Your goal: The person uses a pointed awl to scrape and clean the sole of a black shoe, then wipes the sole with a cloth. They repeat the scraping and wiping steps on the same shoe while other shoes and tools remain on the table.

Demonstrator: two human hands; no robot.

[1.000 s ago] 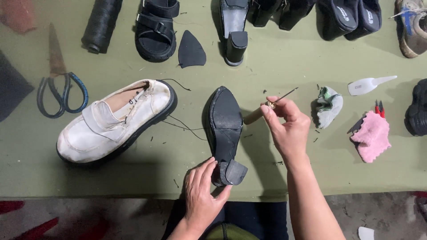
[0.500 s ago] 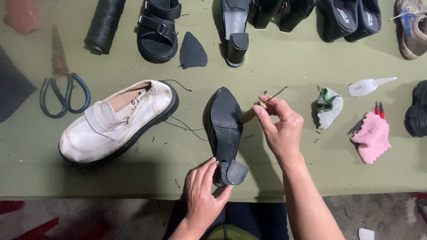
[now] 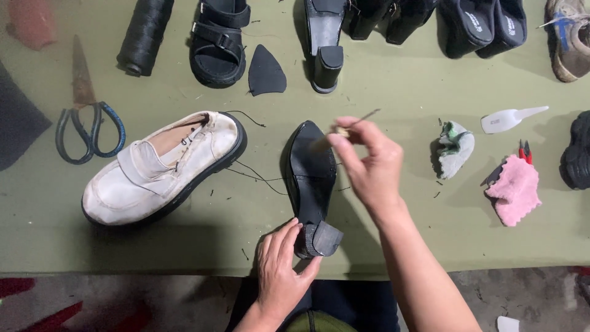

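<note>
At frame centre on the green table (image 3: 393, 86) a black shoe (image 3: 312, 178) lies sole-up, the left hand (image 3: 279, 270) with its grip closed round the heel, the right hand (image 3: 369, 163) pinching a thin brush (image 3: 353, 122) above the sole, a white shoe (image 3: 161, 166) left of it.

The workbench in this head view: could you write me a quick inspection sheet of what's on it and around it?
Surface: olive-green table top, with thread scraps.
Job's things: black heeled shoe lying sole up; thin stick-like tool.
Clutter: white leather shoe, blue-handled scissors, black sandal, black thread spool, black pointed sole piece, pink cloth, grey-green rag, white plastic spatula, more shoes along the far edge.
Hands: left hand steadies the heel; right hand holds the tool above the sole.
Cables: nothing seen.
Surroundings: grey floor.
</note>
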